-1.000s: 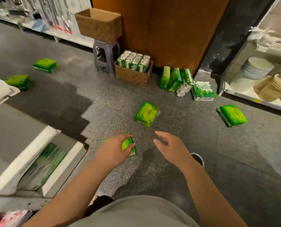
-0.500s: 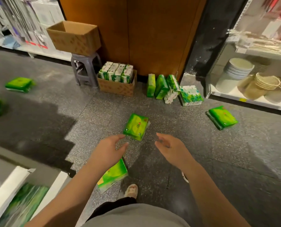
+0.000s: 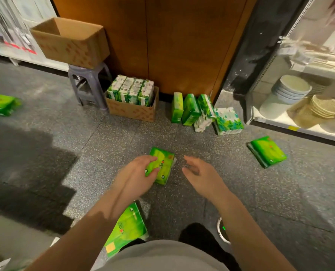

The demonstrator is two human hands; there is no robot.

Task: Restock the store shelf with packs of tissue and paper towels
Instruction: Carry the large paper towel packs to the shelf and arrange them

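A green tissue pack (image 3: 163, 169) lies flat on the speckled floor in front of me. My left hand (image 3: 137, 177) reaches onto its left edge, with fingertips and thumb touching the wrapper and fairly straight. To the right of the pack, my right hand (image 3: 200, 173) hovers with relaxed fingers and holds nothing. Another green pack (image 3: 127, 229) lies on the floor under my left forearm, partly hidden by it.
More green packs lie at the right (image 3: 267, 151) and far left (image 3: 0, 104). A low carton of white-green packs (image 3: 131, 112) and several standing packs (image 3: 190, 109) sit by the wooden wall. A cardboard box (image 3: 69, 42) tops a grey stool (image 3: 88, 85). A shelf with bowls (image 3: 291, 89) stands at the right.
I have moved closer to the wall. My left hand let go of the near pack, which now lies on the floor, and reached forward onto the middle pack. My right hand followed alongside.
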